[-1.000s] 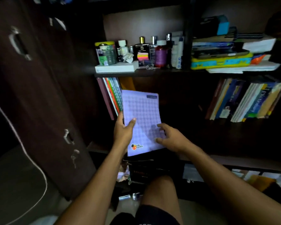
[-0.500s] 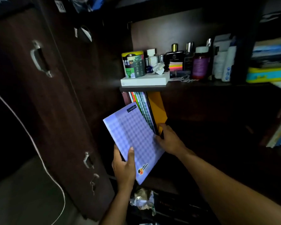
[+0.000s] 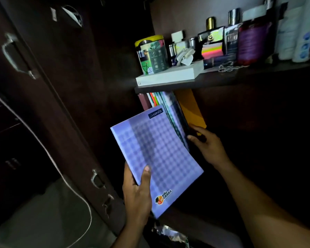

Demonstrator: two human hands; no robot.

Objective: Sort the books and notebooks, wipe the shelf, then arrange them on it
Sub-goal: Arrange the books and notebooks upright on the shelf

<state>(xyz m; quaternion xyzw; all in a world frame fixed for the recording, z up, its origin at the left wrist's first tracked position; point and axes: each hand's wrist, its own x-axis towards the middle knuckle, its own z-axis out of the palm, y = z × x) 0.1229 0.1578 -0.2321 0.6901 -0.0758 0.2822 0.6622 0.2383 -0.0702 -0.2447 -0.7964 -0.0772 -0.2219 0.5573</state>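
Note:
A purple checked notebook (image 3: 157,154) tilts in front of the dark shelf. My left hand (image 3: 138,192) grips its lower left edge, thumb on the cover. A row of thin notebooks (image 3: 166,106) stands upright at the shelf's left end, with an orange book (image 3: 191,108) on its right side. My right hand (image 3: 207,145) reaches to the foot of that row, its fingers curled at the books beside the orange one. The purple notebook's top corner overlaps the row. The shelf floor is too dark to make out.
Above, a shelf board (image 3: 222,81) carries a white box (image 3: 170,76), a patterned tin (image 3: 152,54), bottles (image 3: 252,42) and sticky notes (image 3: 212,50). A dark cupboard door (image 3: 48,97) with metal handles stands open at left. Crumpled foil (image 3: 170,233) lies below.
The view has swung left and closer to the shelf. My left hand has turned the purple notebook from upright to a tilt, and my right hand left its cover and went to the standing books.

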